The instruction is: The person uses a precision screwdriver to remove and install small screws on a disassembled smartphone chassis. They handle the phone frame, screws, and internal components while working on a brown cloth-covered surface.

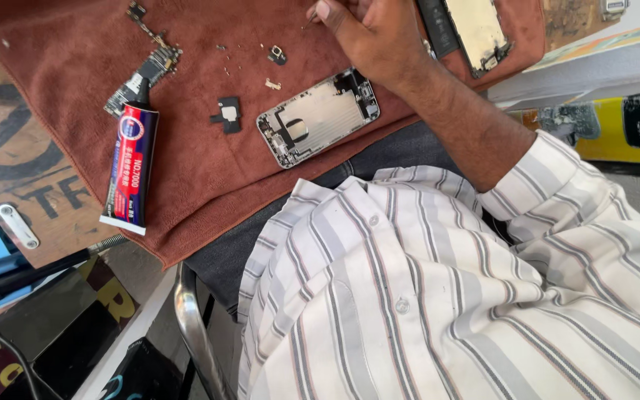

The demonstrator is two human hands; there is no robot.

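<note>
Head view: one hand (375,33), fingers curled, contents unseen, above the gutted phone shell (318,117); thin, rigid, fragile — grip its edges.

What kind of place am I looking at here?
Probably a phone repair bench. On the rust-brown cloth lie an opened silver phone housing, a bare green-black circuit board and a red, blue and white tube of adhesive, with tiny loose parts scattered near the person's hand.

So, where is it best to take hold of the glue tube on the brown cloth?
Probably the glue tube is best gripped across its wide middle, fingers on both long sides, coming from above. It lies flat on the brown cloth, black nozzle pointing away beside the circuit board, with free space on both sides.
</note>
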